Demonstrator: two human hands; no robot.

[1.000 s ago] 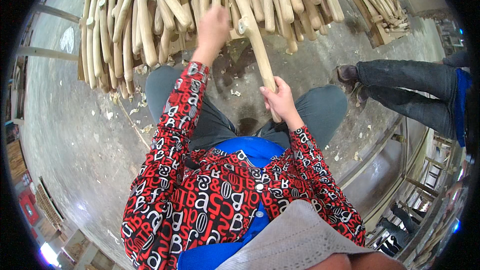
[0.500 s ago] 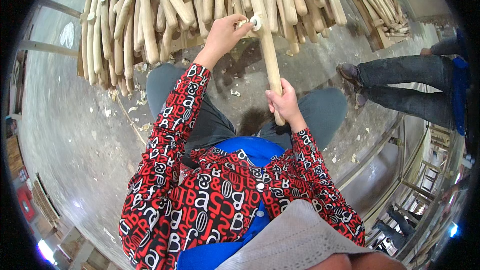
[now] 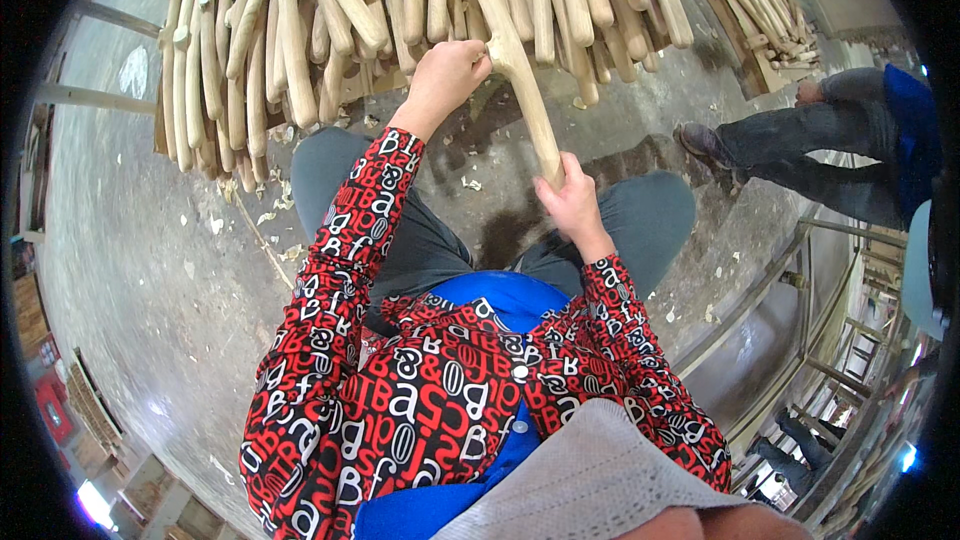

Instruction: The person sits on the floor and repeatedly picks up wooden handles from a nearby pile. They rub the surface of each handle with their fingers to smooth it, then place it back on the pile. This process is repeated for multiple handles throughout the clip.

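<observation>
pale carved wooden stick (image 3: 528, 105), smooth, curved

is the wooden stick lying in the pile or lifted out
Lifted out: both hands grip the wooden stick, left hand high, right hand low.

A single fisheye camera worn on the seated person's head looked steeply down over the chest and knees, close enough that the patterned red shirt (image 3: 420, 410) filled the near half of the round frame. It faced forward toward a stack of pale wooden handles (image 3: 400, 10) at the far edge, with the concrete floor (image 3: 140, 270) curving away on the left. Another person's legs (image 3: 800, 145) entered at the far right, and straight metal rails (image 3: 800, 320) bent near the rim.
</observation>
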